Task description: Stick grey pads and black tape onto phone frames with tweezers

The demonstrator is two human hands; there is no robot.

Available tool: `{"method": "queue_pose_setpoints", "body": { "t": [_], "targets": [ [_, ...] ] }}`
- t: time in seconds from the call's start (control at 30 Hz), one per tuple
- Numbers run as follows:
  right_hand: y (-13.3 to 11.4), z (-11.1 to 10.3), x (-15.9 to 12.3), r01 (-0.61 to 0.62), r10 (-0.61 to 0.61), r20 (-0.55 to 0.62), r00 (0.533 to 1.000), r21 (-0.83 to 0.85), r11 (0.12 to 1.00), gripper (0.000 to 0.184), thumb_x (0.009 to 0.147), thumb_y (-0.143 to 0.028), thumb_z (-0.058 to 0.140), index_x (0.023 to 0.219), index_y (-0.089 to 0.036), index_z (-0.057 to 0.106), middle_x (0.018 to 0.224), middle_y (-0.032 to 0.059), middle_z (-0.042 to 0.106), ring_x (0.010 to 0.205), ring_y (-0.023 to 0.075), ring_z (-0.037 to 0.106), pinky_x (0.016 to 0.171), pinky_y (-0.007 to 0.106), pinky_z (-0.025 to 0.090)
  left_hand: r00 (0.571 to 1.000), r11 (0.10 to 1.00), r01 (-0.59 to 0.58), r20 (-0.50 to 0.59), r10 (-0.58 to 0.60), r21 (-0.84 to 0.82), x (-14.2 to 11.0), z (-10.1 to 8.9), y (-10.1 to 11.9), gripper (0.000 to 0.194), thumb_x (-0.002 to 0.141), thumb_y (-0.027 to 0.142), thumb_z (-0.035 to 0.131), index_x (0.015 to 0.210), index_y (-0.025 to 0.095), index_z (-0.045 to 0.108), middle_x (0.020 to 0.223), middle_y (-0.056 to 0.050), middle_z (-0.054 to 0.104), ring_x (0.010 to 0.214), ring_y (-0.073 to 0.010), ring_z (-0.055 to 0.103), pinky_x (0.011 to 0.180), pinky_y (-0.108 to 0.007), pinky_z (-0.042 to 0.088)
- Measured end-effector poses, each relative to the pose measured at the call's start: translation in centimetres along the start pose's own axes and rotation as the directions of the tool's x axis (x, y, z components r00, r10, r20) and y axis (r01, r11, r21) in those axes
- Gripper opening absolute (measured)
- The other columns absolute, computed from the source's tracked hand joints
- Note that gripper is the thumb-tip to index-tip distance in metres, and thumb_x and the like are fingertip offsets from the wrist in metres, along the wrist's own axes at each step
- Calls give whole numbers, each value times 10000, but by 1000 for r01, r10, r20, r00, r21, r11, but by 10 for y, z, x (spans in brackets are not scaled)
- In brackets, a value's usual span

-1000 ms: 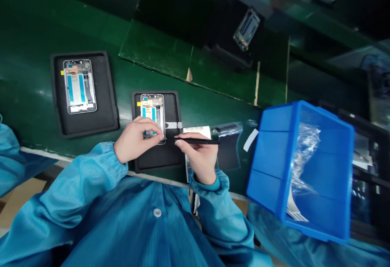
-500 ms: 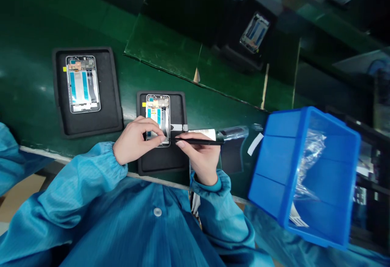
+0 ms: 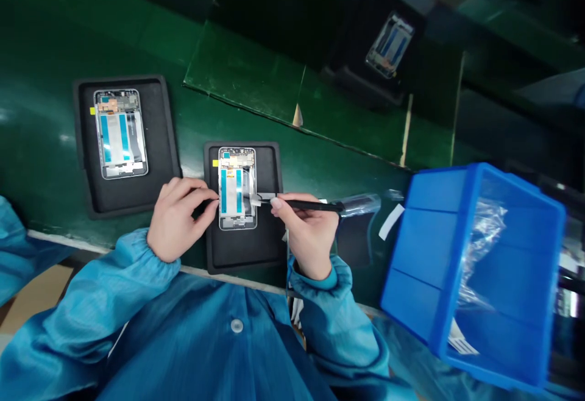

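A phone frame with an open back (image 3: 237, 188), showing blue and white strips, lies upright on a black rubber mat (image 3: 242, 255). My left hand (image 3: 178, 218) is beside it, with its fingertips against the frame's left edge and gripping nothing. My right hand (image 3: 306, 230) holds black tweezers (image 3: 311, 205) in a pen grip. Their tip reaches a small white strip (image 3: 253, 200) at the frame's right edge. The frame's top and bottom show, while the tweezer tip is partly hidden by the strip.
A similar phone frame (image 3: 120, 134) lies on another black mat (image 3: 82, 145) to the left on the green bench (image 3: 46, 53). A blue bin (image 3: 425, 255) holding plastic wrap (image 3: 484, 242) stands to the right. Clear film (image 3: 361, 205) lies between my right hand and the bin.
My left hand has moved left off the phone frame, uncovering its middle. The tweezer tip now sits on the white strip at the frame's right edge. The view has shifted slightly.
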State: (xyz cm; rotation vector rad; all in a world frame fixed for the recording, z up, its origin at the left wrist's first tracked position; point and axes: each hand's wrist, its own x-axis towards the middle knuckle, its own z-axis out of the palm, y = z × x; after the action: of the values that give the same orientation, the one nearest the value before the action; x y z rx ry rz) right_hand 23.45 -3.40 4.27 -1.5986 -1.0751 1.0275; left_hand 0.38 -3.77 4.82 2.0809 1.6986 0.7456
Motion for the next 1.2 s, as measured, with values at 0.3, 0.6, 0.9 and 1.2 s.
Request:
{"method": "queue_pose_setpoints", "body": {
  "t": [0.3, 0.6, 0.9, 1.2],
  "targets": [
    [-6, 39, 34, -21, 24, 149, 989, -21, 1000, 168, 732, -328, 838, 796, -194, 759, 714, 26, 777, 616, 183, 732, 552, 274, 599, 999, 975, -33, -14, 37, 219, 5, 27, 2, 303, 948, 279, 539, 1198, 161, 664, 1067, -125, 636, 919, -255, 579, 777, -393, 464],
    [0, 50, 39, 7, 0, 132, 991, -55, 998, 142, 754, -324, 823, 799, -203, 765, 752, 25, 785, 631, 178, 730, 544, 261, 577, 999, 930, -38, 7, 39, 364, 9, 37, 11, 393, 961, 243, 489, 1323, 118, 581, 1063, -148, 629, 879, -260, 557, 703, -387, 388],
    [-4, 55, 39, 41, -28, 123, 992, -109, 993, 135, 777, -316, 809, 803, -189, 771, 773, 28, 792, 647, 172, 735, 566, 249, 576, 998, 919, -45, -26, 60, 391, 10, 38, 11, 373, 940, 217, 528, 1284, 99, 614, 1032, -134, 634, 849, -245, 541, 695, -368, 361],
    [-3, 54, 39, 32, -18, 125, 992, -113, 993, 144, 771, -322, 813, 795, -186, 770, 757, 27, 785, 601, 157, 709, 521, 239, 541, 998, 915, -47, -29, 64, 400, 10, 37, 12, 368, 933, 213, 543, 1273, 100, 629, 1018, -127, 636, 849, -244, 531, 691, -370, 366]
  ]
}}
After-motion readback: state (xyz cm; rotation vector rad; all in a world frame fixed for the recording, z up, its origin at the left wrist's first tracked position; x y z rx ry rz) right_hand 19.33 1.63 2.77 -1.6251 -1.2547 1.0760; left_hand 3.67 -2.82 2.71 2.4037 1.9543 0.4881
